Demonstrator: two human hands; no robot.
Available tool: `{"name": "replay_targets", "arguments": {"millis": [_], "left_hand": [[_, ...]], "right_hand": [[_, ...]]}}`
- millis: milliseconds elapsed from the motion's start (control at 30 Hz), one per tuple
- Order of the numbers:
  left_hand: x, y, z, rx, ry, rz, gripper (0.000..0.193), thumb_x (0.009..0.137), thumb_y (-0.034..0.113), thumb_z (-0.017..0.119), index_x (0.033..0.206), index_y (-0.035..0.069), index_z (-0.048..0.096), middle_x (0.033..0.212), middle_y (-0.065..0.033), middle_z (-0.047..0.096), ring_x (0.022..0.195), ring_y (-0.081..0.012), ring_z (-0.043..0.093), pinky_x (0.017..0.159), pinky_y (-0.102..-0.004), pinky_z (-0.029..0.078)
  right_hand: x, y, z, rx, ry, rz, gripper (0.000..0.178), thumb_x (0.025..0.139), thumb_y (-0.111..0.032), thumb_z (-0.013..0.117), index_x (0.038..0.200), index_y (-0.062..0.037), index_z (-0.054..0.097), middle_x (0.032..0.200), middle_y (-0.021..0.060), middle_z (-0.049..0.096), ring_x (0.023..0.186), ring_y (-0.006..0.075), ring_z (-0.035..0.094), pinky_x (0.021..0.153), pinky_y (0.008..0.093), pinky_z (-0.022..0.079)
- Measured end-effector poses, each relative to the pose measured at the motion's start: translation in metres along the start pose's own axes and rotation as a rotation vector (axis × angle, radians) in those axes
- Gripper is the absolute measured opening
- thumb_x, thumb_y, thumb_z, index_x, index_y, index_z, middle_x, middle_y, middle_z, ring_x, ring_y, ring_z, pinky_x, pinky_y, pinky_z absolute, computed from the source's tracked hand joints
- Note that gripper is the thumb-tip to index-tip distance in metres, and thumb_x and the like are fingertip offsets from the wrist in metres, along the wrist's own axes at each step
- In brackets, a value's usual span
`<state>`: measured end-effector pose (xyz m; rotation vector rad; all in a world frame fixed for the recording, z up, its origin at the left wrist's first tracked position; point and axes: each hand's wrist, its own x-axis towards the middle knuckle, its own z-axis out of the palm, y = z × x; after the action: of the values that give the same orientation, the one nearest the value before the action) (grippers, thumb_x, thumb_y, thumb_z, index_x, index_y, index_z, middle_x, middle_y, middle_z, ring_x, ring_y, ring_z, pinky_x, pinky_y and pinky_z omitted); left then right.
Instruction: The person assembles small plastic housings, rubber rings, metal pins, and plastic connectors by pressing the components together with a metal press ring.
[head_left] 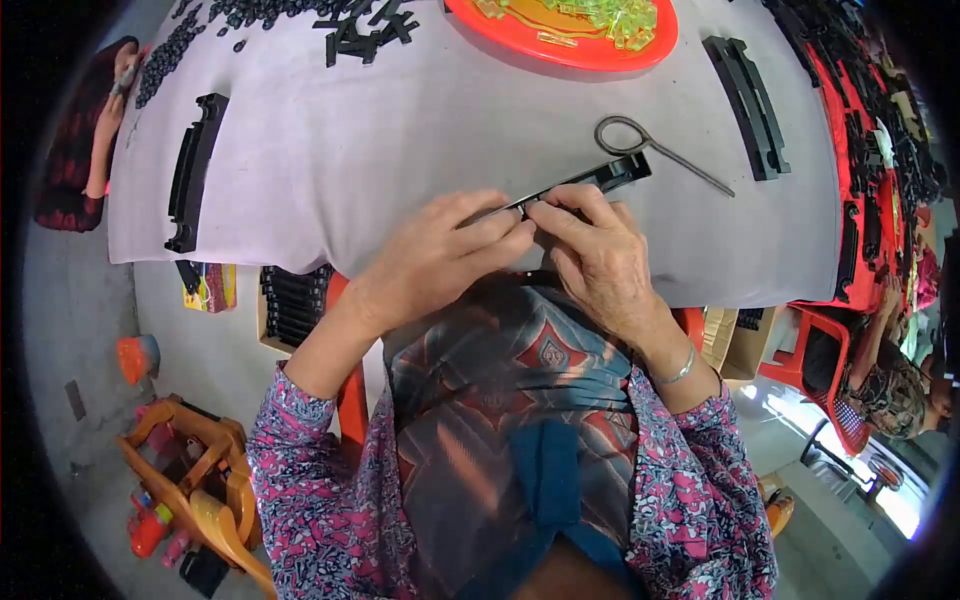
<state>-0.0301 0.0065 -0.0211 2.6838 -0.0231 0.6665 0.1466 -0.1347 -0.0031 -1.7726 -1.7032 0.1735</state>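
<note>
Both hands meet over a long black plastic strip-shaped part (620, 173) near the table's front edge. My left hand (450, 245) closes round the part's left end and hides most of it. The fingertips of my right hand (600, 245) press into the channel at its middle, beside a small light spot; whether they pinch a tiny piece is hidden. The part's right end sticks out beyond them, tilted up to the right. Just past that end lies a dark metal rod with a looped handle (652, 145).
A red plate (500, 45) holds clear yellow-green pieces. Small black pieces (370, 38) and black knobs (265, 10) lie at the far left. More long black parts rest at left (197, 170) and right (745, 105). Other people (890, 370) sit at both sides.
</note>
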Motion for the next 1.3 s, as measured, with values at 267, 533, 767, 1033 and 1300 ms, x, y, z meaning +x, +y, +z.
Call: {"name": "replay_targets", "arguments": {"millis": [267,533,767,1033,1300], "left_hand": [[0.001,-0.002,0.001,-0.019,-0.02,0.0,0.035,0.082,0.009,0.068,0.117,0.011,0.068,0.119,-0.0025,0.063,0.114,-0.0271,0.06,0.089,-0.0386,0.052],[0.004,0.002,-0.002,-0.077,-0.03,-0.062,0.034,0.081,0.01,0.07,0.115,0.011,0.067,0.114,-0.0029,0.067,0.109,-0.03,0.063,0.088,-0.0394,0.053],[0.008,0.005,-0.01,-0.072,-0.062,-0.086,0.035,0.083,0.009,0.068,0.117,0.013,0.065,0.116,-0.0045,0.068,0.108,-0.0319,0.064,0.088,-0.0414,0.052],[0.009,0.006,-0.013,-0.042,-0.069,-0.06,0.034,0.083,0.007,0.066,0.117,0.011,0.064,0.114,-0.007,0.069,0.109,-0.0319,0.065,0.084,-0.0408,0.051],[0.005,0.014,-0.011,-0.006,-0.06,-0.114,0.034,0.086,0.012,0.061,0.12,0.011,0.063,0.123,-0.0053,0.066,0.119,-0.0292,0.059,0.092,-0.0406,0.048]], "right_hand": [[0.001,0.0,-0.001,-0.02,-0.011,0.002,0.035,0.074,0.0,0.068,0.107,-0.0107,0.066,0.107,0.005,0.063,0.085,0.0246,0.064,0.071,0.0375,0.043],[0.001,-0.002,-0.002,-0.021,-0.008,-0.004,0.034,0.074,0.0,0.068,0.106,-0.0109,0.066,0.106,0.0044,0.063,0.084,0.0244,0.063,0.07,0.0369,0.043],[0.005,-0.004,-0.006,-0.033,-0.037,-0.005,0.032,0.074,-0.001,0.068,0.105,-0.011,0.067,0.103,0.0049,0.063,0.082,0.025,0.063,0.07,0.0373,0.045],[0.005,-0.004,-0.008,-0.025,-0.072,0.022,0.033,0.076,-0.002,0.066,0.108,-0.0112,0.067,0.106,0.0053,0.063,0.085,0.028,0.062,0.075,0.0388,0.048],[0.0,-0.004,-0.005,0.05,-0.018,0.04,0.031,0.077,-0.004,0.065,0.108,-0.0084,0.067,0.107,0.0071,0.063,0.09,0.0294,0.064,0.079,0.0406,0.048]]}}
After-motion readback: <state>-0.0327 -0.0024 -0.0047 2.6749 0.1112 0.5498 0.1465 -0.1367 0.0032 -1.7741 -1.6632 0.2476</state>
